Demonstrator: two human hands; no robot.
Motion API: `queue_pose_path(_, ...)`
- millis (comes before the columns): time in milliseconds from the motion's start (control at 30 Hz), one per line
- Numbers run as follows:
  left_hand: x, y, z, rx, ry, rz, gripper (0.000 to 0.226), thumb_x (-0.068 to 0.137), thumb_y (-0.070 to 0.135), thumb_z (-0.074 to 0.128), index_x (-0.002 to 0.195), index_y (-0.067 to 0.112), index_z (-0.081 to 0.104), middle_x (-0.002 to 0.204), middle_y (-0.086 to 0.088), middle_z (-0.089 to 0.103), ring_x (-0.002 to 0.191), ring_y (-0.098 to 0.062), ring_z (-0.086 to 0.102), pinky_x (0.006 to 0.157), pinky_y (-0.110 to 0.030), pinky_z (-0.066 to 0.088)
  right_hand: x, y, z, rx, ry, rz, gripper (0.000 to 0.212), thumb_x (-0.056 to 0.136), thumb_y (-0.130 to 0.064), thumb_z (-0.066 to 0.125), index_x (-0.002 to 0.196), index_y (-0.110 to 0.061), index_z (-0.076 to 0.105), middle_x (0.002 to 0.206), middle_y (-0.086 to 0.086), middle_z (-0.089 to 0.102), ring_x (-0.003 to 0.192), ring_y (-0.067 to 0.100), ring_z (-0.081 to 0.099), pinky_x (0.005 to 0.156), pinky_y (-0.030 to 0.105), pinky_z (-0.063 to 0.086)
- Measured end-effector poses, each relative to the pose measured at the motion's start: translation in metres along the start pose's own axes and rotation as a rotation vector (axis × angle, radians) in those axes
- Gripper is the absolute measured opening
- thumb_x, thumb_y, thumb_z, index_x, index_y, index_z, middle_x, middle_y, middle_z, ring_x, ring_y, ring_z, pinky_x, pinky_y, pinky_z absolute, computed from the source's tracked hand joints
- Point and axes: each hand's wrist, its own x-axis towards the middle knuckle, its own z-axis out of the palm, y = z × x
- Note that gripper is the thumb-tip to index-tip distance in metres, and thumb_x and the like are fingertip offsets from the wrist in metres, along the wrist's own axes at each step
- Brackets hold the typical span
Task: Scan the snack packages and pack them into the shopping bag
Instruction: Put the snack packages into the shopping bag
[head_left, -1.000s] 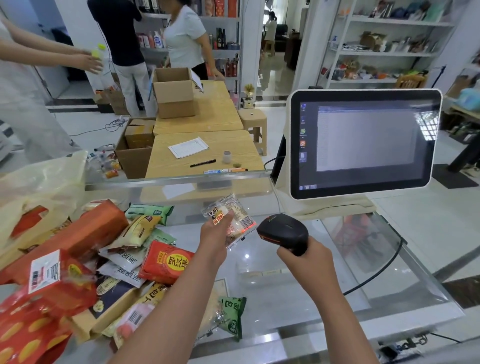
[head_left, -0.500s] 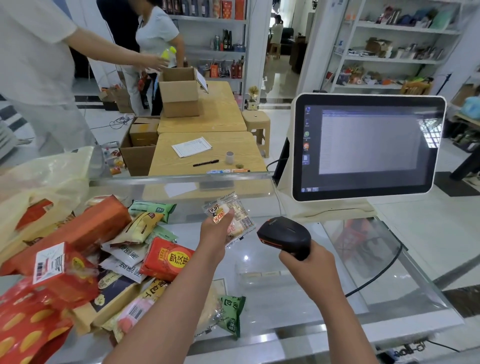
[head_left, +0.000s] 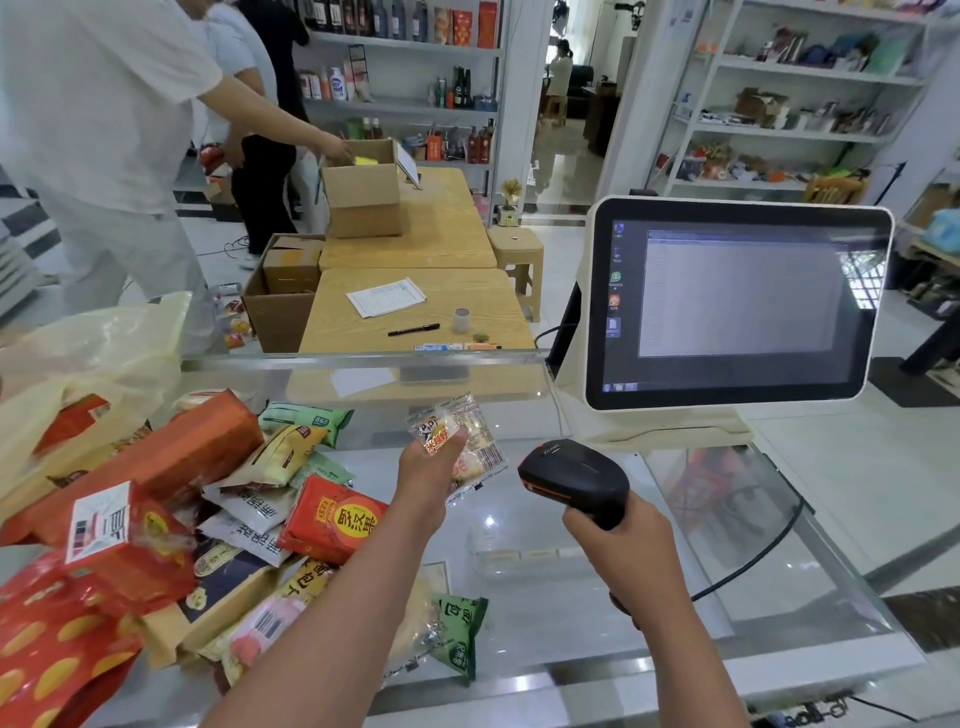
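Observation:
My left hand (head_left: 423, 475) holds up a small clear snack packet (head_left: 465, 447) over the glass counter (head_left: 545, 545), with its barcode side turned to the right. Just right of it, my right hand (head_left: 621, 545) grips a black barcode scanner (head_left: 574, 475) whose head points at the packet. A heap of snack packages (head_left: 218, 509) lies on the counter's left part, among them a long orange pack (head_left: 171, 462) and a red bag (head_left: 332, 519). The pale yellow plastic shopping bag (head_left: 88, 353) stands at the far left with some packs inside.
A white checkout screen (head_left: 737, 306) stands at the counter's back right; the scanner's cable (head_left: 753, 566) runs across the glass. Beyond the counter are wooden tables (head_left: 415, 306), cardboard boxes (head_left: 363, 192), shelves and people reaching into a box.
My hands, the packet and the scanner have stayed nearly still. Behind the counter a person in white has stepped in from the left and reached toward the cardboard box.

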Motion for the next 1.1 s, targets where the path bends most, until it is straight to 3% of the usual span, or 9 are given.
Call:
queue_pose_path(167, -0.001, 0.002, -0.002, 0.015, 0.013, 0.004, 0.019, 0.088, 0.021, 0.07, 0.103, 0.011, 0.063, 0.098, -0.009, 0.071, 0.084, -0.023, 0.068, 0.067, -0.029, 0.051, 0.005, 0.005, 0.008, -0.05, 0.004, -0.014, 0.014, 0.076, -0.015, 0.07, 0.074, -0.014, 0.057, 0.062, -0.004, 0.056, 0.056, 0.012, 0.048, 0.049, 0.019, 0.038)
queue_pose_path(267, -0.002, 0.003, -0.003, 0.034, 0.011, -0.002, 0.02, 0.087, 0.022, 0.071, 0.103, 0.012, 0.063, 0.1, -0.011, 0.072, 0.089, -0.027, 0.068, 0.073, -0.031, 0.051, 0.008, 0.012, 0.017, -0.124, -0.077, 0.01, 0.018, 0.078, -0.013, 0.068, 0.091, -0.022, 0.058, 0.08, -0.005, 0.063, 0.072, 0.01, 0.058, 0.057, 0.018, 0.043)
queue_pose_path(433, -0.005, 0.006, -0.005, 0.07, 0.009, -0.037, 0.015, 0.088, 0.019, 0.069, 0.099, 0.015, 0.06, 0.087, -0.004, 0.069, 0.072, -0.016, 0.065, 0.058, -0.024, 0.047, 0.018, 0.04, 0.037, -0.326, -0.104, 0.004, 0.03, 0.08, -0.01, 0.07, 0.107, -0.01, 0.059, 0.09, -0.001, 0.06, 0.081, 0.013, 0.055, 0.066, 0.02, 0.044)
queue_pose_path(633, -0.008, 0.009, -0.008, 0.056, 0.046, -0.087, 0.017, 0.087, 0.015, 0.069, 0.096, 0.017, 0.055, 0.081, -0.005, 0.065, 0.064, -0.014, 0.062, 0.051, -0.021, 0.049, 0.022, 0.065, 0.06, -0.425, -0.097, 0.036, 0.049, 0.079, -0.019, 0.075, 0.122, -0.012, 0.052, 0.111, 0.006, 0.061, 0.101, 0.019, 0.056, 0.077, 0.026, 0.045)
queue_pose_path(733, -0.012, 0.014, -0.009, 0.051, 0.049, -0.103, 0.016, 0.088, 0.018, 0.067, 0.099, 0.011, 0.056, 0.075, -0.007, 0.064, 0.055, -0.012, 0.063, 0.053, -0.023, 0.053, 0.021, 0.066, 0.064, -0.456, -0.111, 0.007, 0.079, 0.077, -0.024, 0.075, 0.144, -0.013, 0.034, 0.122, 0.009, 0.053, 0.115, 0.024, 0.048, 0.089, 0.03, 0.043)
queue_pose_path(833, -0.015, 0.019, -0.01, 0.009, 0.037, -0.094, 0.025, 0.093, 0.035, 0.055, 0.097, 0.01, 0.061, 0.089, -0.014, 0.066, 0.074, -0.022, 0.066, 0.077, -0.036, 0.053, 0.018, 0.052, 0.065, -0.506, -0.032, -0.099, 0.083, 0.074, -0.033, 0.074, 0.144, -0.026, 0.031, 0.134, 0.005, 0.039, 0.128, 0.024, 0.034, 0.103, 0.036, 0.037)
queue_pose_path(933, -0.02, 0.025, -0.011, -0.097, -0.023, -0.116, 0.057, 0.095, 0.055, 0.033, 0.106, 0.007, 0.064, 0.104, -0.019, 0.068, 0.096, -0.031, 0.064, 0.092, -0.044, 0.049, 0.013, 0.022, 0.071, -0.255, -0.022, -0.232, 0.066, 0.079, -0.036, 0.071, 0.137, -0.03, 0.04, 0.131, -0.006, 0.044, 0.124, 0.014, 0.037, 0.105, 0.035, 0.036)
queue_pose_path(1033, -0.029, 0.035, -0.01, -0.117, -0.069, -0.129, 0.077, 0.093, 0.065, 0.022, 0.107, 0.002, 0.066, 0.099, -0.019, 0.069, 0.095, -0.033, 0.064, 0.083, -0.041, 0.051, 0.012, -0.01, 0.083, 0.014, -0.152, -0.235, 0.058, 0.083, -0.037, 0.069, 0.132, -0.04, 0.039, 0.123, -0.021, 0.047, 0.112, 0.0, 0.041, 0.099, 0.025, 0.039)
queue_pose_path(1100, -0.036, 0.043, -0.011, -0.094, -0.153, -0.106, 0.084, 0.092, 0.068, 0.02, 0.106, 0.0, 0.067, 0.1, -0.018, 0.071, 0.097, -0.035, 0.066, 0.087, -0.046, 0.052, 0.014, -0.025, 0.092, 0.183, -0.217, -0.188, 0.059, 0.083, -0.037, 0.07, 0.134, -0.038, 0.039, 0.125, -0.022, 0.048, 0.115, -0.005, 0.045, 0.097, 0.02, 0.041)
